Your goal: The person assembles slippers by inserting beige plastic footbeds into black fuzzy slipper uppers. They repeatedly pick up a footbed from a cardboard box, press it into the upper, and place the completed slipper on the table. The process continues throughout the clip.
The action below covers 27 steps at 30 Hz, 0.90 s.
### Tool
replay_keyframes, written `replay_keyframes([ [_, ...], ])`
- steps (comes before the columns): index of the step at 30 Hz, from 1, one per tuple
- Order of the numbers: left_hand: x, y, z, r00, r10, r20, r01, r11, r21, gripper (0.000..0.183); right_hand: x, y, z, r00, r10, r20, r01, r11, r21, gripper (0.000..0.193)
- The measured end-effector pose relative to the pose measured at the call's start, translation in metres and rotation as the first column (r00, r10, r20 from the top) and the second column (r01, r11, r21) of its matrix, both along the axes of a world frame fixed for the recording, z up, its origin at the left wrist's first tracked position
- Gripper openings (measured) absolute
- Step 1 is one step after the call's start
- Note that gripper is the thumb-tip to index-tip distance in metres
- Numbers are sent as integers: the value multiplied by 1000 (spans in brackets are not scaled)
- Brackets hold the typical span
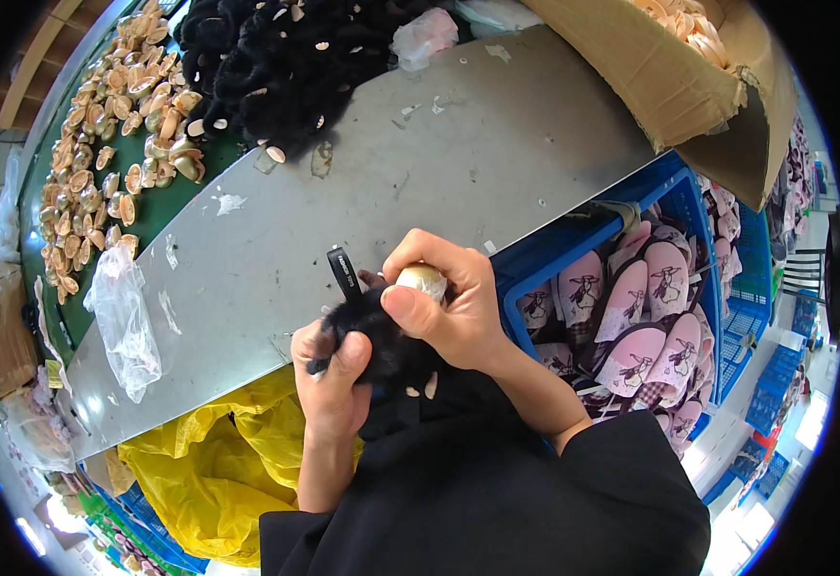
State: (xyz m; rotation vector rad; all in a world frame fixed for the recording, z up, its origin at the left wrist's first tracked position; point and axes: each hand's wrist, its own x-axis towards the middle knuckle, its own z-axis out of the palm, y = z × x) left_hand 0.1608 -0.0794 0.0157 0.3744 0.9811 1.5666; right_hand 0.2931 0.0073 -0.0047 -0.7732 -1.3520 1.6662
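In front of my body, over the near edge of the metal table, my left hand (329, 384) is closed round a black furry plush piece (386, 331), thumb on top. A black strap loop with pale print (345, 274) sticks up from the plush. My right hand (463, 307) grips a rounded, cream-gold shell-like piece (422, 278) between thumb and bent fingers, right up against the plush. Whether the two are joined is hidden by my fingers. Small pale oval bits (430, 386) show at the lower side of the plush.
Beyond the grey metal table (420, 134) lies a heap of black furry pieces (266, 77). Gold and peach shells (103, 144) cover a green surface at left. A clear plastic bag (124, 322), yellow sheeting (218, 470), a cardboard box (670, 86) and a blue crate (511, 298) of pink slippers (631, 355) surround me.
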Motion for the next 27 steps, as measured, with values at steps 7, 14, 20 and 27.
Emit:
replay_keyframes([
  [7,-5,-10,-20,998,-57,28,58,998,-22,42,-1,6,3,998,19,-59,-24,995,-95,31],
  [14,5,-11,-15,979,-93,182,86,995,50,49,0,12,4,994,77,-76,-89,982,-166,30],
  [20,3,-19,-27,941,-229,249,207,972,113,53,-11,3,-2,997,-15,-76,8,997,-80,29],
  [27,-2,-13,-9,957,-281,-74,288,951,115,31,-14,2,-7,992,-121,-48,119,992,-32,32],
])
